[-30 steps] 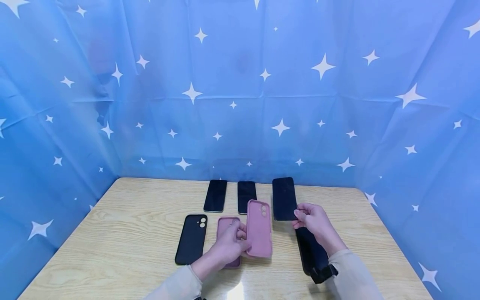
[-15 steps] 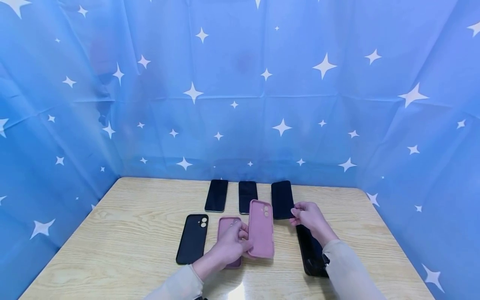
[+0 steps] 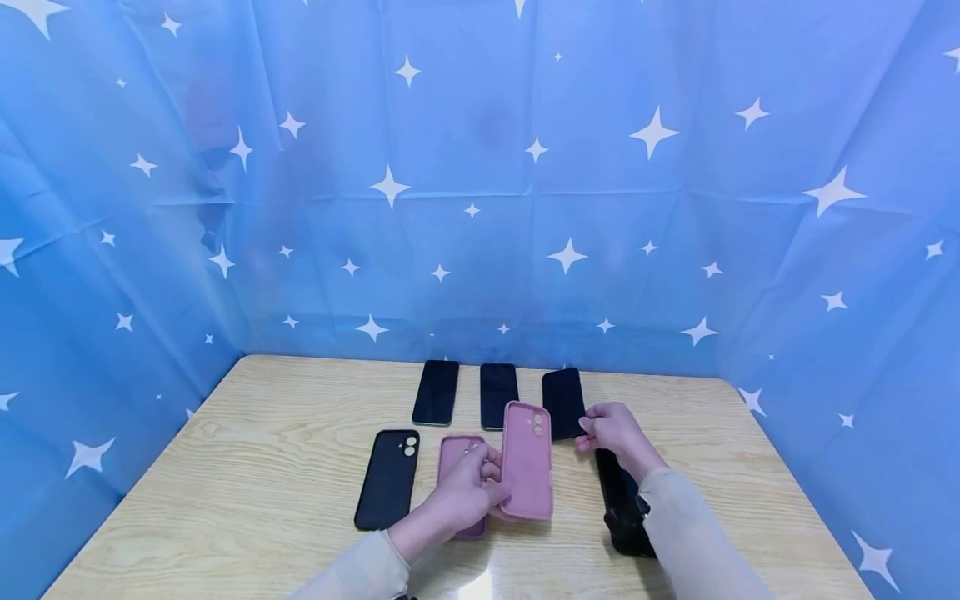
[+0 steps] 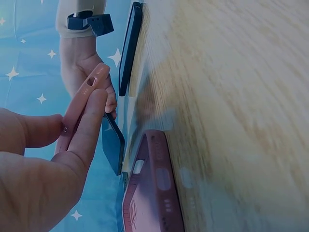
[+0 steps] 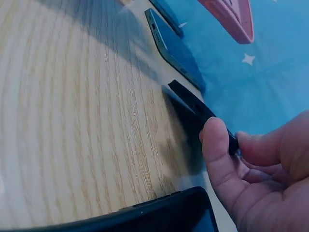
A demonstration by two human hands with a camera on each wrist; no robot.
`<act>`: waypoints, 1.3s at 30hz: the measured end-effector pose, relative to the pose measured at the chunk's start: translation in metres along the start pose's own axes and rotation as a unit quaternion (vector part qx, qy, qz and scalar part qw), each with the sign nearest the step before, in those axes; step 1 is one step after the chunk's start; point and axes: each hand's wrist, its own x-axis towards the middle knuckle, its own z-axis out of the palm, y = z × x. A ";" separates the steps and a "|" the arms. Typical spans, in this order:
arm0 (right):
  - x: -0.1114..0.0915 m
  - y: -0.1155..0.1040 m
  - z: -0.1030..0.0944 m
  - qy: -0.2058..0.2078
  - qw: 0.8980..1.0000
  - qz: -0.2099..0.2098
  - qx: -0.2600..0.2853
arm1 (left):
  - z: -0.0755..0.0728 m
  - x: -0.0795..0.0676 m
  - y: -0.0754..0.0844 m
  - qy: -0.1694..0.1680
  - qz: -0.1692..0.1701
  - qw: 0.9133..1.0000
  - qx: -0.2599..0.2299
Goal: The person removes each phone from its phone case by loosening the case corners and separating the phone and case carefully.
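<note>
Left hand (image 3: 461,496): I pinch the pink case (image 3: 528,467) by its near-left edge, thumb one side, fingers the other, raised off the table (image 3: 262,458), inside facing me. Right hand (image 3: 615,429): narrow pinch at the near-right corner of a black phone (image 3: 562,404), tilted; can't tell if its far edge touches wood, or if it's bare. Looks like steady two-handed handling. Corner-only hold probably twists easily, so firm thumb pressure and a level wrist help; the case is likely bendy, so a light squeeze. Left fingers should stay clear of the second pink case (image 3: 453,454) below, right sleeve clear of the other dark phone (image 5: 178,212) under my wrist. Black case (image 3: 385,483) lies at far left; left back phone (image 3: 435,392) and middle back phone (image 3: 498,392) lie flat, side by side, apart.
</note>
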 end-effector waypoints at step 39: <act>0.009 -0.022 0.005 0.105 0.961 0.010 -0.254 | 0.003 -0.003 0.004 0.001 -0.008 1.000 -0.003</act>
